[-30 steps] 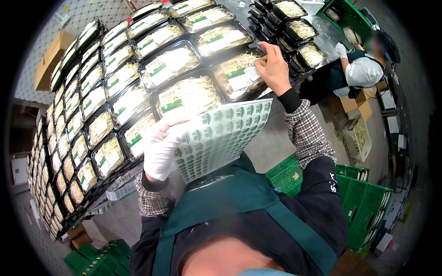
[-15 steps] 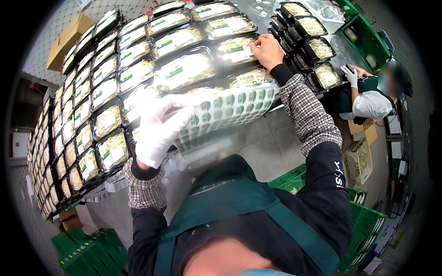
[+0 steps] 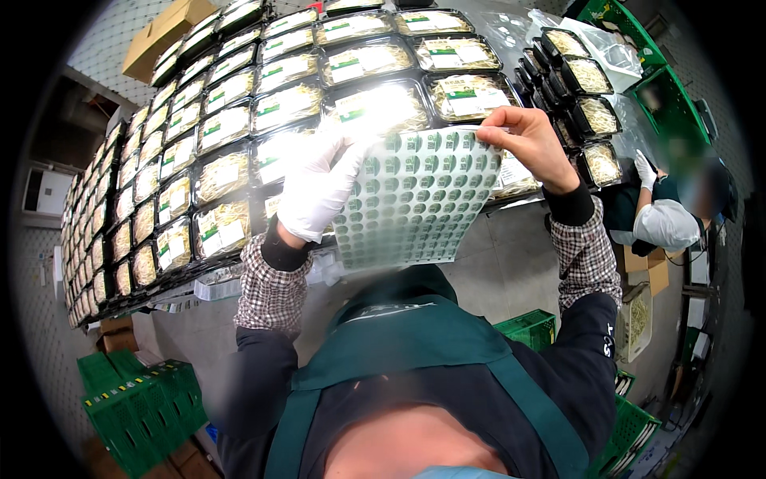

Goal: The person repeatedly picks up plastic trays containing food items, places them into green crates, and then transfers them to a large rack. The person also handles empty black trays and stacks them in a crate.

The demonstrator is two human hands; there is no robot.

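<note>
A sheet of small round green stickers (image 3: 411, 195) hangs between my hands, in front of rows of black trays of pale sprouts (image 3: 467, 96) under clear film, many bearing white and green labels. My left hand (image 3: 317, 190), in a white glove, grips the sheet's left side. My bare right hand (image 3: 531, 144) is at its upper right corner, thumb and forefinger pinched there; whether a loose sticker is between them is too small to tell. The sheet partly covers the trays nearest me.
Black trays of sprouts (image 3: 594, 116) are stacked at the right. Green crates stand at upper right (image 3: 670, 104) and lower left (image 3: 144, 407). A co-worker (image 3: 666, 219) in white gloves works at far right. A cardboard box (image 3: 159, 36) lies beyond the rows.
My right hand has come back from a tray's label down to the sticker sheet's corner. The sheet is lifted and turned more toward me, and the view has shifted.
</note>
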